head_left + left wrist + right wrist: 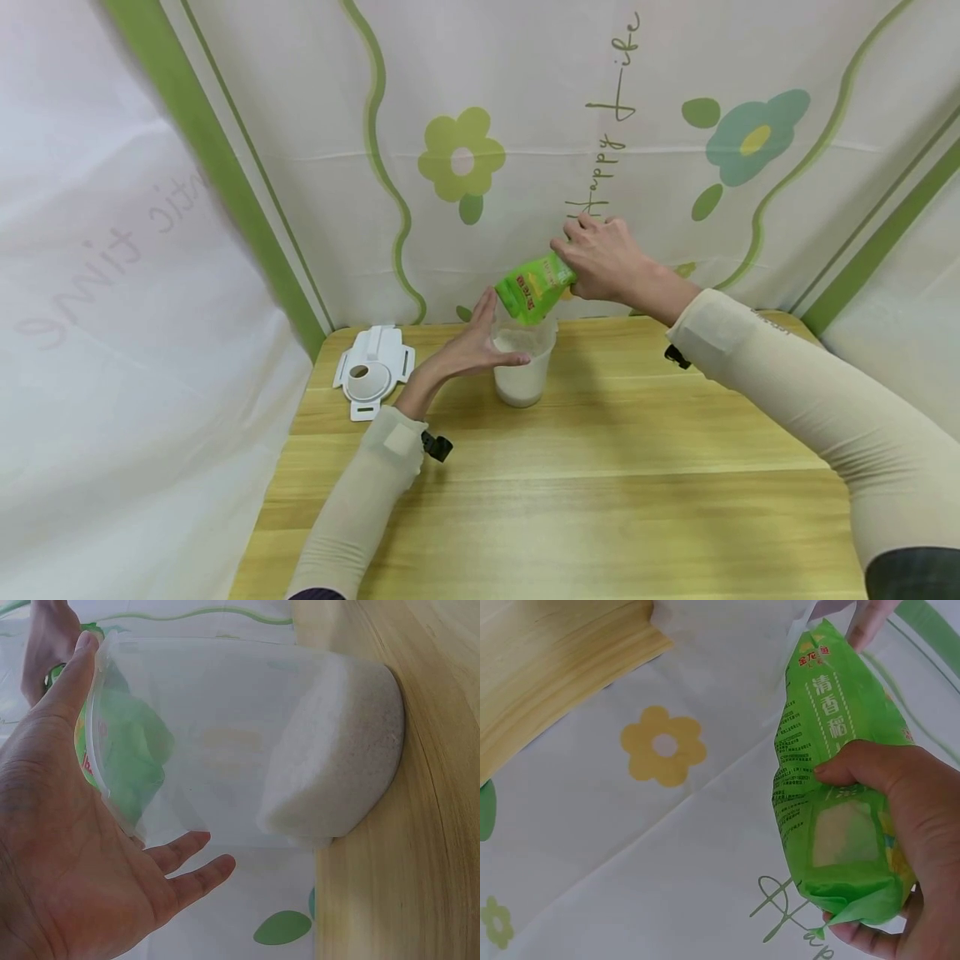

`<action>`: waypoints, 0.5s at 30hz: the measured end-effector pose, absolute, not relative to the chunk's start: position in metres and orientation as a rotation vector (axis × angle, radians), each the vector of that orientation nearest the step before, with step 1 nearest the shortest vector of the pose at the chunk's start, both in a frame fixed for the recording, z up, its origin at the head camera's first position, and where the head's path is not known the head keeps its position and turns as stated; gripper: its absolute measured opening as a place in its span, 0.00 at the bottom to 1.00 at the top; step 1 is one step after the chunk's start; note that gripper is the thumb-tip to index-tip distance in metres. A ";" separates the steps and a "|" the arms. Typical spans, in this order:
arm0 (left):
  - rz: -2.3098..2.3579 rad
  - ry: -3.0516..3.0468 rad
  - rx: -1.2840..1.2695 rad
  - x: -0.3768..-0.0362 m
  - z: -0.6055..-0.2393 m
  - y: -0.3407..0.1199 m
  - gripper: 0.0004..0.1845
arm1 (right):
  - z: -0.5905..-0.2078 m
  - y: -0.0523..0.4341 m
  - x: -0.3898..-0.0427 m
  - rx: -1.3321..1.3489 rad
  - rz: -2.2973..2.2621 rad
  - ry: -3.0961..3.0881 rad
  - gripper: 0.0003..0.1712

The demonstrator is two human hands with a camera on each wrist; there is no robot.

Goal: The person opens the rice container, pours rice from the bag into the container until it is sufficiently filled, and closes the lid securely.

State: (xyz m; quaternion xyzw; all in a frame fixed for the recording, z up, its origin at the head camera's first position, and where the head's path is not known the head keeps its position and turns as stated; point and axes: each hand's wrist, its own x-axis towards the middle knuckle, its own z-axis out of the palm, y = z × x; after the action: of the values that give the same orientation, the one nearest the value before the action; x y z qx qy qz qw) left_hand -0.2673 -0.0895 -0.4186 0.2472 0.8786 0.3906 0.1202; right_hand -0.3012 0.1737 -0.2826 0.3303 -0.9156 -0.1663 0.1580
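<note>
My right hand grips the bottom end of a green rice bag, tilted mouth-down over a translucent plastic container. Through the container's wall in the left wrist view, the bag's open end shows inside the rim. White rice lies sloped at the bottom of the container, which stands upright on the table. Thumb and fingers spread, my left hand is at the container's near left side. Its thumb touches the rim in the left wrist view, and two fingertips show beside the wall.
A white plastic lid-like part with a round opening lies on the wooden table, left of the container. A white curtain with flowers and lettering hangs right behind the table edge, and more curtain hangs at both sides.
</note>
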 end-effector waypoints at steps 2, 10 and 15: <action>1.143 2.568 0.723 -0.267 -0.418 -0.090 0.84 | -0.283 0.175 -0.302 0.941 -0.457 -2.627 0.35; 1.168 2.573 0.733 -0.266 -0.419 -0.092 0.81 | -0.283 0.179 -0.306 0.922 -0.440 -2.686 0.37; 1.189 2.565 0.736 -0.266 -0.419 -0.091 0.82 | -0.285 0.182 -0.308 0.910 -0.436 -2.696 0.36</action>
State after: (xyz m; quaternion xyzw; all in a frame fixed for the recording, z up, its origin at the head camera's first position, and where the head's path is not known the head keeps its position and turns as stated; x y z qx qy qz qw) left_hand -0.2656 -0.0915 -0.4192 0.2505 0.8727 0.4045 0.1096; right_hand -0.3084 0.1821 -0.2851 0.3134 -0.9285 -0.1502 0.1310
